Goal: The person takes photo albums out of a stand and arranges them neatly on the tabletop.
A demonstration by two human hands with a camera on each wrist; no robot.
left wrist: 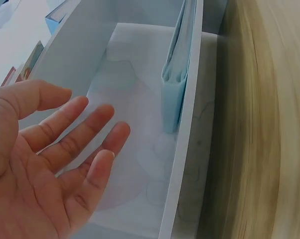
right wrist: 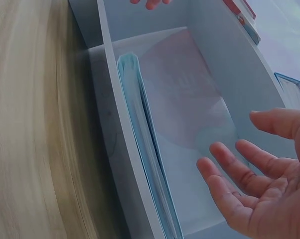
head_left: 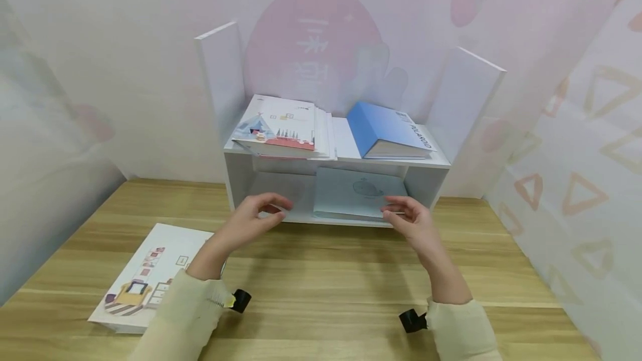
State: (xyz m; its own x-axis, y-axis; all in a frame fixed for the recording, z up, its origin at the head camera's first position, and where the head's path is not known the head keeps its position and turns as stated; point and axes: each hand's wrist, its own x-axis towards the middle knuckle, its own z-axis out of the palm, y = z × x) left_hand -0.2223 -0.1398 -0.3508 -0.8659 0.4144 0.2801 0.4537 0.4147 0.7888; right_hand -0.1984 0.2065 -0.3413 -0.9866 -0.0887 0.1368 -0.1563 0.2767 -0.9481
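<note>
A pale blue album [head_left: 358,191] with a small whale drawing lies flat on the lower board of a white shelf unit [head_left: 391,167]. My left hand [head_left: 251,218] hovers in front of the lower compartment, left of the album, its fingers loosely bent and holding nothing. At the album's right end is my right hand [head_left: 412,222], also relaxed. In the right wrist view, a gap shows between the right fingers [right wrist: 239,172] and the album [right wrist: 145,144]. The left wrist view likewise shows the left palm [left wrist: 35,189] bare, apart from the album [left wrist: 176,84].
On the upper board lie a stack of white illustrated books [head_left: 278,124] at left and a blue book [head_left: 396,130] at right. A white illustrated box or thick book [head_left: 145,277] rests on the wooden table [head_left: 311,294], beside my left forearm. Upright side panels [head_left: 220,77] flank the shelf.
</note>
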